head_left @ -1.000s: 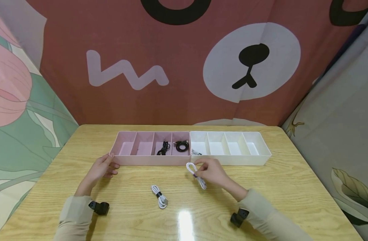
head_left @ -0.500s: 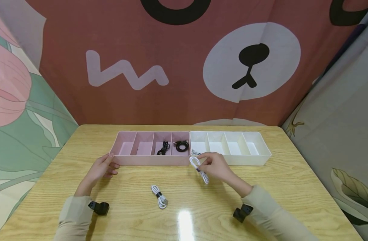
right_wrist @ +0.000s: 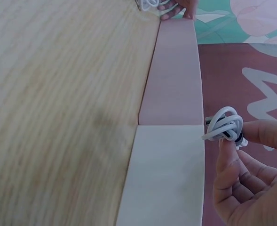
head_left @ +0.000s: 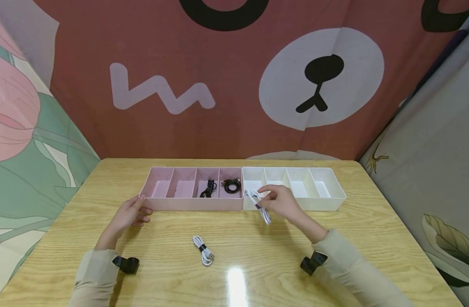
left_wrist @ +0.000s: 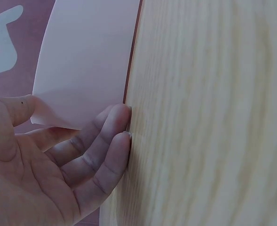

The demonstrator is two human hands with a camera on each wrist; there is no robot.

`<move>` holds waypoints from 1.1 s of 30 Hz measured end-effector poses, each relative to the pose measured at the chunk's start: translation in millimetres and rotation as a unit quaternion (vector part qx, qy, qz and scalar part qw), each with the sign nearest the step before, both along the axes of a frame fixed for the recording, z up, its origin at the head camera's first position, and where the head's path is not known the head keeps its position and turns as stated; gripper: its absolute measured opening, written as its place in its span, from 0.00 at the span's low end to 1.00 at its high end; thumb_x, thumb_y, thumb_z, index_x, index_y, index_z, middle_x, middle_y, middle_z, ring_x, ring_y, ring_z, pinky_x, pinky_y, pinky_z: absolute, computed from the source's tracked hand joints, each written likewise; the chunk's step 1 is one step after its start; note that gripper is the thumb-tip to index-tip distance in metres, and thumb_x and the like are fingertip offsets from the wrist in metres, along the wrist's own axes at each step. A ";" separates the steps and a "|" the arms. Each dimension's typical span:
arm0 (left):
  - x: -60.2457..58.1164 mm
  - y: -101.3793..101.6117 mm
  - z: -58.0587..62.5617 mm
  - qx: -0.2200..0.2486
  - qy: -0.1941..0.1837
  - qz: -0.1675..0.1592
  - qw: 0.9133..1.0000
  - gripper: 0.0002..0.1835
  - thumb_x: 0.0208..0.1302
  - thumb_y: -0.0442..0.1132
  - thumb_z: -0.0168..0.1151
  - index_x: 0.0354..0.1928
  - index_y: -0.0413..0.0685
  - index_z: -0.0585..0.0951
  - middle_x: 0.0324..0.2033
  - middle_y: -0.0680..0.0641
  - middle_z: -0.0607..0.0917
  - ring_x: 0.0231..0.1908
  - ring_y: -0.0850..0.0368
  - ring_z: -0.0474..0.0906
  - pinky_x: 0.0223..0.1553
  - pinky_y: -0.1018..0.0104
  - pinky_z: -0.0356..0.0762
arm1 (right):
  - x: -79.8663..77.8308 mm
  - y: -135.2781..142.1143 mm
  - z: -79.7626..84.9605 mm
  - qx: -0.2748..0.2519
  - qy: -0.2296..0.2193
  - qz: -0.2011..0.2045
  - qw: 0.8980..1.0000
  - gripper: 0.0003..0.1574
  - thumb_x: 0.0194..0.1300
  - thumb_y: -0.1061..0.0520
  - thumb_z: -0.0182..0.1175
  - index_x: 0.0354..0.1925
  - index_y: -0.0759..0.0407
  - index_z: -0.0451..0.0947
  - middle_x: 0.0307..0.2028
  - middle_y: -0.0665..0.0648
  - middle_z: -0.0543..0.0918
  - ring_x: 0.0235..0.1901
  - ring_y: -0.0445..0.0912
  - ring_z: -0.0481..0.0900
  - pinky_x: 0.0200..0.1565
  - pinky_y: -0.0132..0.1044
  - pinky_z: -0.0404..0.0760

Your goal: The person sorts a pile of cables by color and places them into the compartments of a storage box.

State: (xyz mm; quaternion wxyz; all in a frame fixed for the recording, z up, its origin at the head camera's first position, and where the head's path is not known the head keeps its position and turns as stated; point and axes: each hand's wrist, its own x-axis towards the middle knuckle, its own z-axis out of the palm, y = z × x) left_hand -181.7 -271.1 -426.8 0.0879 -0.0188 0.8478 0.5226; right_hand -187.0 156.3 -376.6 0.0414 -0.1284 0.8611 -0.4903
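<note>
In the head view, my right hand [head_left: 282, 202] pinches a coiled white cable [head_left: 264, 215] with a dark tie between thumb and fingertips. The cable hangs tilted above the front rim of the white divided box [head_left: 311, 204], near its leftmost compartment. The right wrist view has the same cable [right_wrist: 228, 123] in my fingertips just beyond the box rim. My left hand [head_left: 131, 213] holds the front left corner of the pink divided box [head_left: 192, 204], thumb at its rim. Another coiled white cable [head_left: 203, 250] with a black tie lies on the table.
Both boxes stand end to end on the wooden table [head_left: 161, 273]. Two pink compartments hold a black cable [head_left: 208, 189] and a coiled black cable [head_left: 231, 186]. Something small in the leftmost white compartment is mostly hidden. A printed curtain [head_left: 234, 136] hangs behind the table.
My right hand has carried the pinched white cable away from me and slightly right, up to the white box's front rim. My left hand and the cable on the table have stayed put.
</note>
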 end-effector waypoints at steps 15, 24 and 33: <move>-0.2 0.3 0.5 -0.001 -0.009 0.003 1.000 0.35 0.71 0.57 0.28 0.61 0.30 0.58 0.36 0.37 0.79 0.29 0.54 0.79 0.29 0.60 0.77 | -17.2 13.8 5.6 0.013 -0.012 -0.043 0.999 0.21 0.53 0.63 0.65 0.48 0.65 0.76 0.24 0.58 0.83 0.20 0.46 0.79 0.24 0.36 0.74; 0.2 1.1 0.8 -0.001 -0.010 0.003 1.000 0.34 0.71 0.56 0.29 0.61 0.30 0.58 0.36 0.37 0.79 0.29 0.54 0.79 0.29 0.60 0.77 | -28.4 24.3 7.2 0.010 -0.018 -0.070 0.997 0.22 0.55 0.61 0.64 0.49 0.65 0.75 0.25 0.58 0.83 0.22 0.49 0.79 0.26 0.41 0.75; 0.4 -0.5 0.9 0.001 -0.006 -0.001 1.000 0.35 0.71 0.57 0.29 0.60 0.29 0.59 0.36 0.37 0.79 0.29 0.54 0.79 0.29 0.60 0.77 | -41.0 34.5 3.7 0.020 -0.004 -0.090 0.996 0.21 0.55 0.60 0.63 0.48 0.64 0.76 0.24 0.58 0.83 0.20 0.45 0.79 0.24 0.38 0.74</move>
